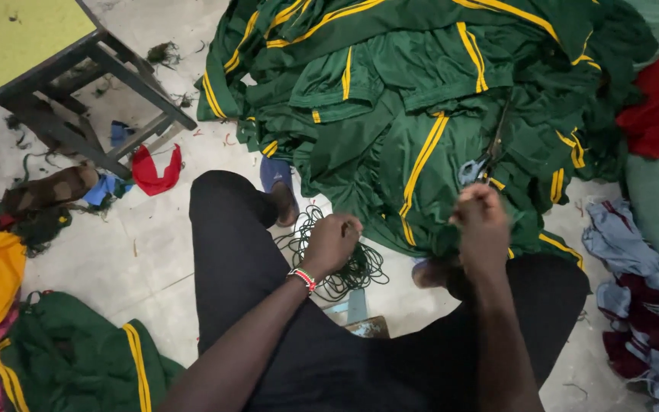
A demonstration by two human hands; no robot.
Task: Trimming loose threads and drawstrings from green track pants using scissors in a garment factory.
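A pale concrete floor (162, 252), littered with thread scraps, is seen across the frame. A heap of green garments (421, 91) with yellow stripes is piled at the upper centre, and a yellow-topped desk (17, 38) is set in the upper left. A coil of dark green cord (345, 271) is spread at the centre. The left hand (332, 243) is closed on the cord; the right hand (480, 225) is clenched beside blue-handled scissors (476, 169), its contents hidden.
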